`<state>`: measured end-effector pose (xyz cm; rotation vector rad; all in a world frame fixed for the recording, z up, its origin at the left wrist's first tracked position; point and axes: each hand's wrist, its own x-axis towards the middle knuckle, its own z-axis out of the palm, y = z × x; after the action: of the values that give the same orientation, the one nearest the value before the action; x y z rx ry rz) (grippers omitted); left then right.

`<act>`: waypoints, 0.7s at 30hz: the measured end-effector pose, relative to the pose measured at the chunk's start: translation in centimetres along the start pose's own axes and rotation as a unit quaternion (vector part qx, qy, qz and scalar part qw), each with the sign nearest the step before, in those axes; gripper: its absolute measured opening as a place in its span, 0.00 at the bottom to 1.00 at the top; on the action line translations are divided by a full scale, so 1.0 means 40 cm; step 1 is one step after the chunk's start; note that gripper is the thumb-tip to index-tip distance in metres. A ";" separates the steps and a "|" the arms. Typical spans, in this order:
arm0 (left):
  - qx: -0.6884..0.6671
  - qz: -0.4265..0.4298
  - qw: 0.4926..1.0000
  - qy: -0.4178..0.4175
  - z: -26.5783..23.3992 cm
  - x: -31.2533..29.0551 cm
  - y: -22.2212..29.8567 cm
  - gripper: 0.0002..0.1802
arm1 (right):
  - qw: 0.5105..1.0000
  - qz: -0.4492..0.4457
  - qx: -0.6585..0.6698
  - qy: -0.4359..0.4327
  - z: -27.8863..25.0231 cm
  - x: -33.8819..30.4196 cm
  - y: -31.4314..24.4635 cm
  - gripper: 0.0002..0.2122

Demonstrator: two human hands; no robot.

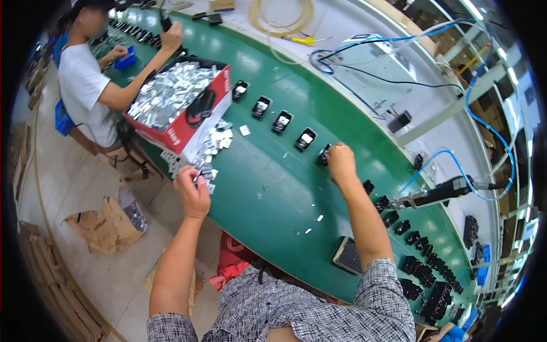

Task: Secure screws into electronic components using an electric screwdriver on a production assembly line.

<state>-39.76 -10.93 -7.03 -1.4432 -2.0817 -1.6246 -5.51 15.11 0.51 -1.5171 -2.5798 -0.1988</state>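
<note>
My left hand (192, 194) is closed at the table's near edge, its fingertips pinched amid loose silver metal plates (215, 142); what sits between them is too small to make out. Spilled plates lie beside a red and black box (213, 94) heaped with more of them. Across the table, my right hand (342, 162) has its fingers closed over one side of a small black housing (323, 155), hiding part of it. That housing stands in a spaced row; farther left, another black housing (306, 138) and several like it each show a pale piece inside.
More black parts (419, 271) crowd the right end of the green table (268, 188). A corded black tool (444, 191) hangs over the row there. A dark ridged block (347, 255) lies near my right forearm. At left, a co-worker (85, 85) sits beyond the box.
</note>
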 end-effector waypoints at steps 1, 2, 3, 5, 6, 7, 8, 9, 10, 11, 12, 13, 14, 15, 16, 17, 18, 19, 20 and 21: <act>-0.018 -0.008 1.000 -0.006 0.010 0.000 -0.003 0.14 | 1.000 0.023 -0.017 -0.006 0.000 0.004 0.009 0.05; -0.019 -0.001 1.000 0.001 0.016 0.003 0.006 0.14 | 0.999 0.033 0.018 -0.002 -0.013 -0.001 0.032 0.04; -0.021 0.006 1.000 0.008 0.024 0.010 0.013 0.14 | 0.998 0.043 0.051 0.002 -0.026 -0.002 0.037 0.04; -0.010 -0.008 1.000 0.015 0.005 0.006 0.011 0.14 | 0.999 0.006 0.016 0.038 -0.059 -0.033 -0.048 0.05; -0.021 -0.012 1.000 0.017 -0.002 0.006 0.010 0.15 | 0.996 -0.011 -0.032 0.084 -0.095 -0.051 -0.079 0.06; -0.012 -0.017 1.000 0.021 -0.005 0.007 0.007 0.15 | 0.997 -0.031 0.039 0.065 -0.124 -0.064 -0.141 0.05; -0.015 -0.013 1.000 0.021 -0.004 0.010 0.008 0.15 | 0.989 -0.110 0.083 0.059 -0.122 -0.068 -0.191 0.04; -0.020 -0.008 1.000 0.017 -0.001 0.010 0.008 0.16 | 0.970 -0.145 0.193 0.010 -0.127 -0.078 -0.266 0.02; -0.025 -0.003 1.000 0.014 -0.002 0.008 0.008 0.16 | 0.936 -0.178 0.301 -0.039 -0.128 -0.090 -0.351 0.03; -0.031 0.004 0.999 0.014 0.000 0.011 0.009 0.17 | 0.916 -0.221 0.330 -0.046 -0.116 -0.095 -0.426 0.07; -0.028 0.006 0.999 0.015 0.001 0.011 0.008 0.17 | 0.906 -0.251 0.340 -0.019 -0.090 -0.092 -0.492 0.08; -0.029 0.007 0.999 0.015 0.003 0.013 0.007 0.17 | 0.894 -0.281 0.348 0.008 -0.057 -0.081 -0.552 0.10; -0.033 0.009 0.999 0.015 0.010 0.014 0.010 0.18 | 0.887 -0.272 0.372 0.033 -0.032 -0.066 -0.601 0.12; -0.037 0.011 0.999 0.015 0.017 0.016 0.013 0.18 | 0.884 -0.262 0.386 0.029 -0.014 -0.050 -0.633 0.11; -0.033 0.009 0.999 0.017 0.008 0.011 0.005 0.19 | 0.878 -0.256 0.404 0.021 -0.002 -0.039 -0.668 0.10; -0.030 0.010 0.999 0.021 0.006 0.012 0.006 0.19 | 0.876 -0.261 0.406 0.021 0.005 -0.036 -0.676 0.10; -0.030 0.013 0.999 0.023 0.005 0.012 0.009 0.19 | 0.878 -0.280 0.388 0.028 0.013 -0.035 -0.682 0.09; -0.030 0.016 0.999 0.025 0.007 0.012 0.012 0.19 | 0.880 -0.298 0.369 0.035 0.021 -0.037 -0.687 0.09; -0.032 0.019 0.999 0.027 0.010 0.013 0.013 0.20 | 0.881 -0.316 0.349 0.043 0.030 -0.038 -0.689 0.08; -0.034 0.022 0.999 0.027 0.012 0.016 0.013 0.20 | 0.883 -0.332 0.329 0.050 0.039 -0.038 -0.689 0.08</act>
<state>-39.52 -10.20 -6.50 -1.4361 -1.9708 -1.7134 -28.98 0.83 -2.47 -0.3654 -2.5681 0.4773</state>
